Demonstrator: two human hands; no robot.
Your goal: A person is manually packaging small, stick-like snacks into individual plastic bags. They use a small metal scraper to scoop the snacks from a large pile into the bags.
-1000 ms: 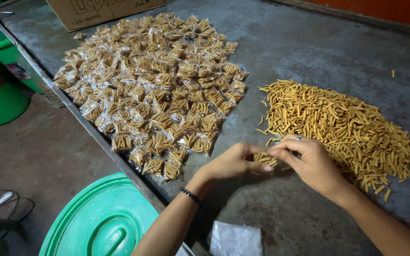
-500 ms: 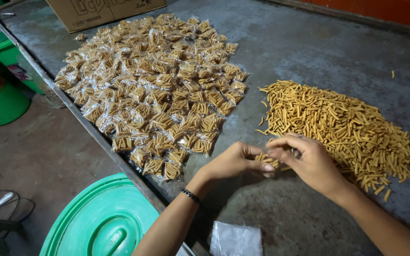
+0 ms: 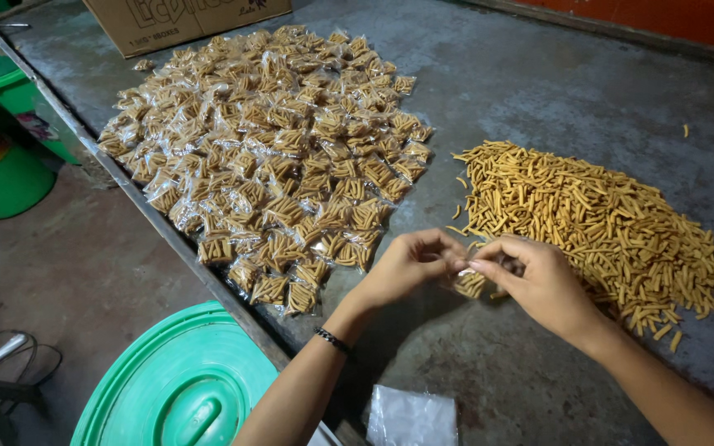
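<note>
Our left hand [image 3: 406, 266] and right hand [image 3: 539, 281] have closed in since a second ago, both now pinching one small clear plastic packet of orange snack sticks [image 3: 471, 283] just above the grey table [image 3: 539, 83], beside the loose stick pile [image 3: 597, 223]. Looks like we're sealing it.

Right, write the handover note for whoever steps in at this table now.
Left hand and right hand together pinch one small clear packet, partly filled with snack sticks, just above the grey table.
Done: a large spread of filled packets on the left of the table.
Left: the loose pile of orange snack sticks on the right, unpacked.
Empty clear bags lie at the near edge.
</note>
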